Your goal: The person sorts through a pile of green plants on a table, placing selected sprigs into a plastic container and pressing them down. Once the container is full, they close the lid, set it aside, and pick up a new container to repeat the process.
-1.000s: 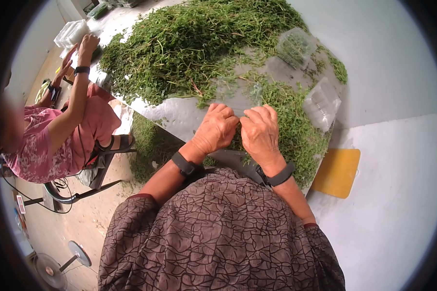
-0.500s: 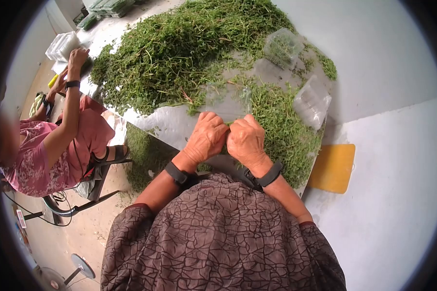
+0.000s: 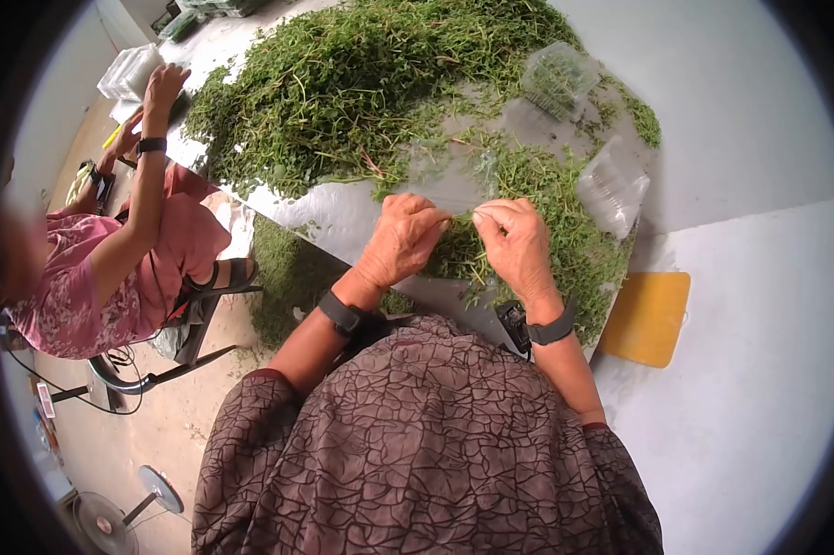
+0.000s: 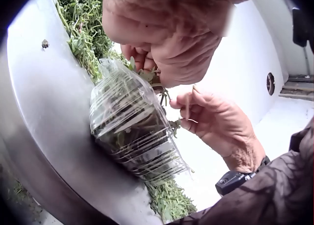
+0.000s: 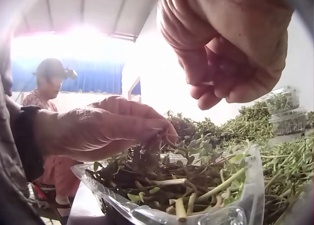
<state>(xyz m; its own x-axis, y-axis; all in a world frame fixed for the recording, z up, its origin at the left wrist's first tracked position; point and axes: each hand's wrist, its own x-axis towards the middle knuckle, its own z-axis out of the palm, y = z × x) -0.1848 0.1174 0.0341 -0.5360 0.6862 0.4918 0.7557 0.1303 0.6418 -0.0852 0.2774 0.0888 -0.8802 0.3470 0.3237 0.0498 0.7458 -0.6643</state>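
The left hand (image 3: 400, 242) has its fingers curled around a small green sprig (image 4: 159, 83), over a clear ribbed plastic box (image 4: 130, 112) that holds cut stems and leaves (image 5: 196, 186). Just to its right, the right hand (image 3: 519, 248) has thumb and fingertips together; in the left wrist view a thin pale piece (image 4: 187, 107) shows at those fingers. The two hands are slightly apart, above the near edge of the metal table (image 3: 329, 215). Seen from the right wrist, the left hand (image 5: 108, 127) pinches leafy stems at the box's rim.
A large heap of green plants (image 3: 343, 83) covers the back of the table, with more (image 3: 565, 231) at the right. Clear boxes (image 3: 559, 81) (image 3: 613, 187) stand among them. Another person (image 3: 112, 259) sits at the left near stacked boxes (image 3: 128, 72). A yellow board (image 3: 646, 319) lies right of the table.
The hands were close together half a second ago; the right hand has moved away to the right and its fingers have straightened somewhat. The head view has shifted slightly.
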